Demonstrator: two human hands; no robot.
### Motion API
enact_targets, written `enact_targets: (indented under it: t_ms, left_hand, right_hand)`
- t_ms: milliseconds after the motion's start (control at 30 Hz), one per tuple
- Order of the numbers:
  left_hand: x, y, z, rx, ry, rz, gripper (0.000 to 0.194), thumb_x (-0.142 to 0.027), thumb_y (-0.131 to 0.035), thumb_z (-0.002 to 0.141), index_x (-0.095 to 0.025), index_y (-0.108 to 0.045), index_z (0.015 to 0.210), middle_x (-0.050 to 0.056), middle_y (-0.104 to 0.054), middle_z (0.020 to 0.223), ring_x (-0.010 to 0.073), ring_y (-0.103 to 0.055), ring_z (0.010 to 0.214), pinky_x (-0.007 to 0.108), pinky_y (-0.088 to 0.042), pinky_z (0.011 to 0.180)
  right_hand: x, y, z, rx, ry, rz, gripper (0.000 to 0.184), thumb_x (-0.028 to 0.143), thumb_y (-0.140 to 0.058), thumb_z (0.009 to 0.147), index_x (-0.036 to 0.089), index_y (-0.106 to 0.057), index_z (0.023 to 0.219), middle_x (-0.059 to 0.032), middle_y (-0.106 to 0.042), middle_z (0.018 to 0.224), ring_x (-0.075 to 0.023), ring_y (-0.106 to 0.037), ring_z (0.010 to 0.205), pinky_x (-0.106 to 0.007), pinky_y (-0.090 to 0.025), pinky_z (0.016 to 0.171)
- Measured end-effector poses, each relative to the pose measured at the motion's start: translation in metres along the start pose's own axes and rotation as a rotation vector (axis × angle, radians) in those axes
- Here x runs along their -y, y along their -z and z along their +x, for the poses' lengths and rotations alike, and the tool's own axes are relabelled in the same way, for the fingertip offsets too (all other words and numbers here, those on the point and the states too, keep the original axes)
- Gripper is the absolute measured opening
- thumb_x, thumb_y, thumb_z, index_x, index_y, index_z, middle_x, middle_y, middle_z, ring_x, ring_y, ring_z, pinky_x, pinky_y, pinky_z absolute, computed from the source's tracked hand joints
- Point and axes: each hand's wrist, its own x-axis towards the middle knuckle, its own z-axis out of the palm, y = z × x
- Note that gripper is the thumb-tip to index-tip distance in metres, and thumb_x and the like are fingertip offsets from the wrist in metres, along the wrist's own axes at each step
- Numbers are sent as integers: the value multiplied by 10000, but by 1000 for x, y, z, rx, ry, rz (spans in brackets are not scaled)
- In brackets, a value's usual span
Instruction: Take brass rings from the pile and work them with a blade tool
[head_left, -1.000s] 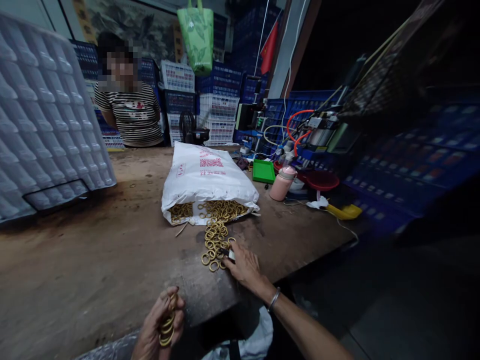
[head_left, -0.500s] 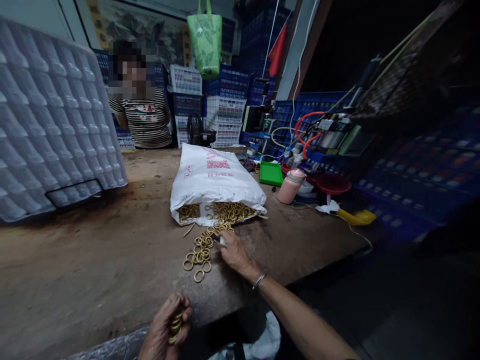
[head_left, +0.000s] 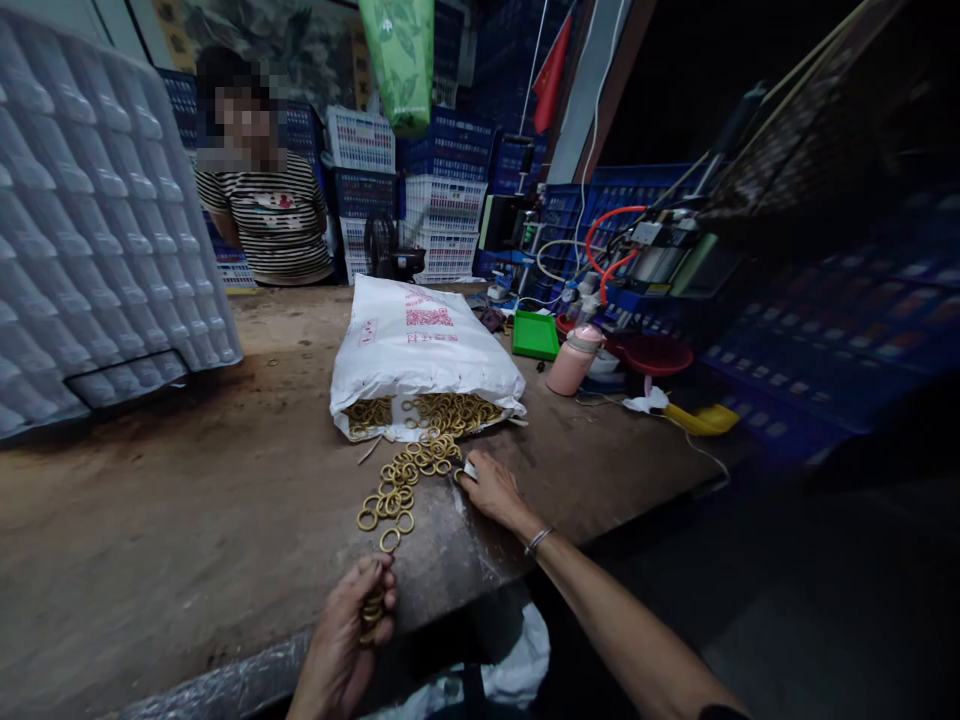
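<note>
Gold-coloured metal rings (head_left: 397,480) spill from the open mouth of a white woven sack (head_left: 427,340) onto the table, more of them showing inside. My left hand (head_left: 352,615) is at the near table edge, its fingers curled round a stack of the same rings (head_left: 371,615). Just right of the spilled pile, my right hand (head_left: 495,490) rests low over the table with its fingers pinched at a ring (head_left: 460,475). Something white covers part of a finger there. A bracelet circles the right wrist.
A large stack of clear moulded plastic trays (head_left: 112,220) stands at the left. A pink bottle (head_left: 574,360), a green tray (head_left: 535,335) and a red funnel-like bowl (head_left: 658,355) are at the right. Across the table (head_left: 187,520) stands a person (head_left: 274,220), before stacked crates (head_left: 446,205).
My right hand has moved right, away from the pile, with a ring at its fingertips. My left hand, still round its rings, has come up closer to the spilled ones. The view has shifted slightly.
</note>
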Motion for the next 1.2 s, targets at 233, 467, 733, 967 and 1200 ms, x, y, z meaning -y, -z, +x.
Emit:
enact_targets:
  t_ms: [233,467,733,967,1200]
  left_hand:
    - [5,-11,-2,-123,-110,153,430,-487,-676,581,-183,-517,840,-82,-454,507,32,-363,368,124,-228,323]
    - [6,-10,4,-187,-234,425,473,-564,-585,622,-177,-522,885,-98,-412,408,53,-332,306,155,-262,307]
    - [3,-12,-6,-261,-384,468,343,-510,-625,608,-184,-573,700,-81,-403,407,62,-329,344,176,-265,351]
    - [11,-3,-7,-209,-405,557,294,-464,-600,662,-176,-587,723,-49,-479,497,74,-397,408,176,-303,385]
    - [7,-4,-9,-79,-96,457,381,-551,-570,646,-186,-459,645,-81,-433,419,37,-325,309,142,-238,317]
  right_hand:
    - [23,-7,-29,61,224,381,51,184,-457,772,199,-482,814,22,-531,707,-116,-475,652,-206,-310,590]
    - [71,-8,-59,150,380,676,43,196,-492,759,199,-488,802,39,-498,693,-101,-445,646,-195,-341,609]
    - [83,-3,-65,283,240,852,199,332,-409,828,180,-477,719,51,-429,628,-84,-400,597,-178,-328,548]
    - [84,-12,-70,384,149,904,261,332,-414,814,171,-447,611,60,-389,538,-71,-362,511,-180,-292,483]
    - [83,-12,-71,324,206,869,218,298,-447,796,163,-479,627,62,-402,549,-68,-350,521,-178,-277,486]
